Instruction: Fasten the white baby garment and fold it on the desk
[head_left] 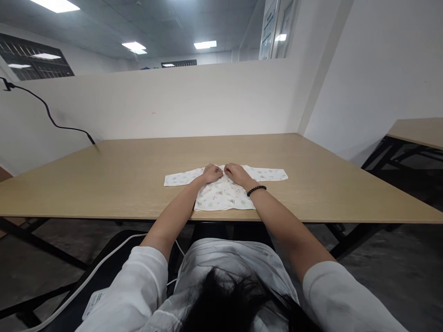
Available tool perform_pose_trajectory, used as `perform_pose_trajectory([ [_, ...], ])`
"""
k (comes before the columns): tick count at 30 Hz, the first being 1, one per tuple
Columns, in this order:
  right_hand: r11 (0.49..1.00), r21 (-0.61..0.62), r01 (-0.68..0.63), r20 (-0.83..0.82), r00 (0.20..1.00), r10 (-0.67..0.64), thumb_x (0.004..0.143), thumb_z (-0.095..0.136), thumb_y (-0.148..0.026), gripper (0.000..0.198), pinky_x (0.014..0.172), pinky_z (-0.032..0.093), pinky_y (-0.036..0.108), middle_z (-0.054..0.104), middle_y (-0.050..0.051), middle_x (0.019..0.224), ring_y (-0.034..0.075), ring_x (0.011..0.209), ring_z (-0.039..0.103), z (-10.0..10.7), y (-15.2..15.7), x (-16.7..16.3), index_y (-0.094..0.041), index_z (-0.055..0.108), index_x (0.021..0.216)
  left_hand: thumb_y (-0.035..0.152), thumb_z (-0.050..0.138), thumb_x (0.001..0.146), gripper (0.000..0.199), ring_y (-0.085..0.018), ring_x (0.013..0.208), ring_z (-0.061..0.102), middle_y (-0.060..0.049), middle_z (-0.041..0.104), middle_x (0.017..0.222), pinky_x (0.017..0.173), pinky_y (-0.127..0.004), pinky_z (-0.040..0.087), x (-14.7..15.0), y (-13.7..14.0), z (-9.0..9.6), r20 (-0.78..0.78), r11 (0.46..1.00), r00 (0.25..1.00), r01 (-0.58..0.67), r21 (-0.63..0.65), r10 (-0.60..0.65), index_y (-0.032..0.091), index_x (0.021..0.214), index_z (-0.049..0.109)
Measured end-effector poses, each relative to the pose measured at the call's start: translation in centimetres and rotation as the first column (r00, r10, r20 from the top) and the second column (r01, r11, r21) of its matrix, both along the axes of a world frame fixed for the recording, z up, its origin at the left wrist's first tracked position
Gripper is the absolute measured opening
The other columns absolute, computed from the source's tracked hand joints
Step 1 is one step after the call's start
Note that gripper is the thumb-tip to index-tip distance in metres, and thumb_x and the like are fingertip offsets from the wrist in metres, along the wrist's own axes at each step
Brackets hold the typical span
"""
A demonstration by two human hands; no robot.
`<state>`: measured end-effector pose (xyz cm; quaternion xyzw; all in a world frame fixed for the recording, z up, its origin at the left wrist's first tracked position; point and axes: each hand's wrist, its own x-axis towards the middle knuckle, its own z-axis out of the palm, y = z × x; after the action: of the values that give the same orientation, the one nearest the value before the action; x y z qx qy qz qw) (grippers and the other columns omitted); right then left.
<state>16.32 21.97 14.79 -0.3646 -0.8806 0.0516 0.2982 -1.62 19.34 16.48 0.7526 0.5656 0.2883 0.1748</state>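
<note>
A small white long-sleeved baby shirt (221,196) with a coloured print lies spread on the table, its hem toward me and its sleeves stretched out to both sides. My left hand (212,173) rests at the upper middle of the shirt, fingers curled together on the cloth near the neckline. Close beside it, my right hand (235,172) is also closed at the neckline, with a black bead bracelet (256,190) on its wrist. Both hands seem to pinch the fabric there; the fingertips are small and partly hidden.
The wooden table (138,161) reaches back to a low white partition (194,101). A black flexible arm (50,115) rises at the back left. Another table (418,131) stands to the right. A white cable (93,272) runs past the chair on my left.
</note>
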Motion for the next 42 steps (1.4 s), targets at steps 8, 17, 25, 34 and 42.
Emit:
perform_pose_trajectory([
  [8, 0.994, -0.104, -0.042, -0.152, 0.988, 0.026, 0.086, 0.058, -0.012, 0.011, 0.072, 0.044, 0.026, 0.070, 0.005, 0.087, 0.017, 0.079, 0.061, -0.5, 0.3, 0.0, -0.017, 0.068, 0.083, 0.026, 0.064, 0.073, 0.017, -0.017, 0.070, 0.058, 0.000, 0.061, 0.062, 0.066, -0.025, 0.044, -0.1, -0.1, -0.3, 0.038, 1.000, 0.999, -0.015, 0.019, 0.015, 0.014, 0.078, 0.076],
  [17, 0.991, -0.133, -0.020, -0.146, 0.989, 0.001, 0.078, 0.066, -0.010, 0.010, 0.076, 0.047, 0.028, 0.071, 0.006, 0.087, 0.018, 0.080, 0.062, 0.1, 0.0, 0.3, -0.018, 0.071, 0.078, 0.025, 0.065, 0.073, 0.017, -0.019, 0.077, 0.061, -0.003, 0.069, 0.076, 0.069, -0.025, 0.046, -0.1, 0.2, -0.4, 0.017, 0.999, 0.999, -0.038, 0.031, 0.037, 0.015, 0.081, 0.075],
  [25, 0.974, -0.225, -0.037, -0.179, 0.984, -0.004, 0.070, 0.055, 0.002, 0.028, 0.072, 0.048, 0.025, 0.074, 0.004, 0.083, 0.016, 0.075, 0.064, 0.5, -0.6, 0.7, -0.017, 0.074, 0.073, 0.024, 0.064, 0.074, 0.019, -0.019, 0.079, 0.060, -0.004, 0.070, 0.081, 0.073, -0.027, 0.047, -0.1, 0.2, -0.5, 0.025, 0.999, 1.000, -0.016, 0.044, 0.015, 0.016, 0.086, 0.076],
  [34, 0.971, -0.239, -0.018, -0.188, 0.982, -0.028, 0.075, 0.059, -0.010, 0.013, 0.069, 0.045, 0.026, 0.071, 0.003, 0.080, 0.016, 0.074, 0.060, 1.6, -1.8, 0.4, -0.018, 0.069, 0.074, 0.023, 0.059, 0.074, 0.028, -0.021, 0.085, 0.063, -0.003, 0.072, 0.083, 0.080, -0.029, 0.050, -0.7, 0.3, -0.5, 0.056, 0.996, 0.995, 0.086, 0.037, -0.088, 0.017, 0.093, 0.079],
  [42, 0.889, -0.456, -0.038, -0.027, 0.999, 0.029, 0.072, 0.073, -0.048, 0.045, 0.050, 0.025, 0.025, 0.038, -0.006, 0.054, 0.010, 0.051, 0.035, 2.9, -3.7, 0.3, -0.021, 0.039, 0.059, 0.015, 0.060, 0.067, 0.038, -0.026, 0.106, 0.062, -0.010, 0.068, 0.116, 0.092, -0.034, 0.049, -1.3, -0.9, 0.3, -0.019, 0.992, 0.992, 0.129, 0.011, -0.128, 0.017, 0.104, 0.070],
])
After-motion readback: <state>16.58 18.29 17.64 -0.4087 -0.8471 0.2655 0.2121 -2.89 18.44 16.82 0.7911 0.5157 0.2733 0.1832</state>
